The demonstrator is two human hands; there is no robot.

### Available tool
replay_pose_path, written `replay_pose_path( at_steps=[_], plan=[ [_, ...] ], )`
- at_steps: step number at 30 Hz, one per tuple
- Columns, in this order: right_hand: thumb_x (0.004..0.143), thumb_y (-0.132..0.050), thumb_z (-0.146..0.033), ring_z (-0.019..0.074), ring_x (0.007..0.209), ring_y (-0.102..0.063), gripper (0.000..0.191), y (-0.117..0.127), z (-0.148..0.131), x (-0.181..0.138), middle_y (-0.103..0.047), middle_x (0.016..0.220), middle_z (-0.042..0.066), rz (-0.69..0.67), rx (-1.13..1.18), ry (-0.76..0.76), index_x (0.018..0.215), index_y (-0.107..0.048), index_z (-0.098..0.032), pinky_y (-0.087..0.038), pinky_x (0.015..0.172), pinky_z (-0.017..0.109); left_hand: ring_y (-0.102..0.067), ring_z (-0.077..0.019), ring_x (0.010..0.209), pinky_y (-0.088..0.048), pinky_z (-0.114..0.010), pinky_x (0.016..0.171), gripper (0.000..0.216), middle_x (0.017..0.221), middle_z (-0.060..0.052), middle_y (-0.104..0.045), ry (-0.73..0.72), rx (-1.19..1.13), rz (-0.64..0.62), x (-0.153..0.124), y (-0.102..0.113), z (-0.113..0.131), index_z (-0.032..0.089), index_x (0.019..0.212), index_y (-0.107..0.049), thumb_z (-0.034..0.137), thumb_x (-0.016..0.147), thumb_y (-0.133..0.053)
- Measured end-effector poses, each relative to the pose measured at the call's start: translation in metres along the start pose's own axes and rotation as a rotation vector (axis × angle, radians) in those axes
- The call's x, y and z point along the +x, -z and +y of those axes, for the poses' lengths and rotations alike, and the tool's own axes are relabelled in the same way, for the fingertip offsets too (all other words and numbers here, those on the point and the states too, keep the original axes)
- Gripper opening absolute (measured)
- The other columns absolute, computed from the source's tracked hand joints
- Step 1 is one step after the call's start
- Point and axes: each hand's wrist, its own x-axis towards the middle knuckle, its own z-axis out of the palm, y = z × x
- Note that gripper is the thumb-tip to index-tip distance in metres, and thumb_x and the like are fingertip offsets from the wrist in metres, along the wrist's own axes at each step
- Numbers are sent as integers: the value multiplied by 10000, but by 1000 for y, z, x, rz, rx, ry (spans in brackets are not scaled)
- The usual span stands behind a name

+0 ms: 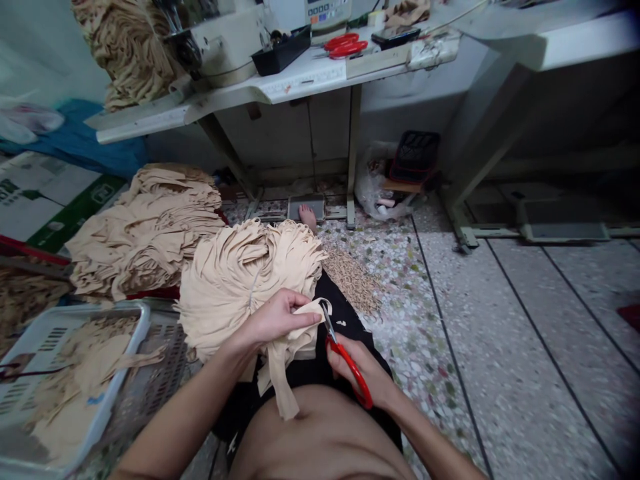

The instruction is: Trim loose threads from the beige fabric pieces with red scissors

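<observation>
My left hand [280, 316] pinches a beige fabric strip [283, 387], whose tail hangs down over my lap. In my right hand [357, 365] is a pair of red-handled scissors [345, 353], fingers wrapped round the handles. The scissor blades point up and meet the end of the strip just right of my left fingertips. Whether the blades are fully closed is hard to make out. A large tied bundle of beige fabric pieces [225, 273] rests on my lap, under and beyond my left hand.
Left of me stands a white plastic basket [143, 327] with fabric pieces, behind it a fabric pile [150, 220]. Small scraps [353, 283] litter the floor. Ahead is a sewing table [280, 87] with a machine [220, 47], a black tray [283, 52] and other red scissors [347, 47].
</observation>
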Motion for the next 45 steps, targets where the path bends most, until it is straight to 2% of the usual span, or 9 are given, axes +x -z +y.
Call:
replay_pose_path(
  at_steps=[7,16,22,24,26,31,33,38,45],
  plan=[
    [951,-595,-601,115,632,-404,450,0,1,6,-490,696,-37,62,-20,12,790,-482,-196,-328,564,226,-422,-105,599,-290,-217,557,385,660,7,-559,23,75,-115,-2,-2,2,74,884,-762,452,806,-752],
    [784,-743,-679,87,399,-398,542,-18,27,2,-470,487,-71,165,265,-209,708,-476,-213,-283,395,206,-374,-86,578,-278,-207,532,403,638,23,-510,8,116,-151,-5,-4,-1,88,819,-725,491,849,-726],
    [802,-740,-658,84,396,-385,535,-11,38,4,-437,476,-75,213,255,-222,677,-459,-219,-277,393,211,-540,-138,638,-393,-226,541,351,735,-53,-667,17,179,-643,-37,21,-12,140,902,-806,473,790,-812],
    [775,-787,-618,82,421,-386,536,-6,42,8,-424,502,-78,239,209,-220,664,-448,-219,-290,410,210,-589,-154,646,-440,-228,544,365,760,-74,-699,68,132,-698,-45,29,-19,144,929,-808,474,773,-826],
    [755,-818,-590,85,442,-391,534,-3,45,13,-418,522,-79,272,182,-212,665,-445,-219,-304,426,211,-605,-148,621,-462,-223,548,376,750,-69,-699,94,96,-529,-48,34,-21,134,945,-790,474,787,-814],
    [790,-796,-574,99,447,-422,506,-1,43,22,-413,521,-83,281,163,-178,688,-446,-223,-322,437,217,-608,-145,702,-473,-229,615,290,840,-60,-664,-191,234,402,-29,42,-8,131,959,-714,415,917,-673],
    [788,-796,-575,101,446,-430,499,-2,39,24,-428,521,-79,268,147,-162,690,-459,-221,-326,436,218,-608,-160,776,-471,-247,666,236,890,-56,-650,-298,400,569,-14,43,-3,153,1004,-708,369,913,-674],
    [742,-793,-647,97,423,-415,540,-8,33,23,-439,507,-74,261,139,-173,672,-465,-223,-317,410,217,-575,-161,740,-450,-282,695,158,840,-18,-624,-305,650,625,21,41,0,172,958,-674,271,844,-720],
    [744,-753,-701,92,404,-407,562,-4,26,15,-432,482,-76,301,174,-212,666,-464,-225,-322,405,215,-596,-142,760,-485,-255,696,182,878,-36,-657,-291,193,376,25,40,17,152,898,-641,284,827,-744]
  ],
)
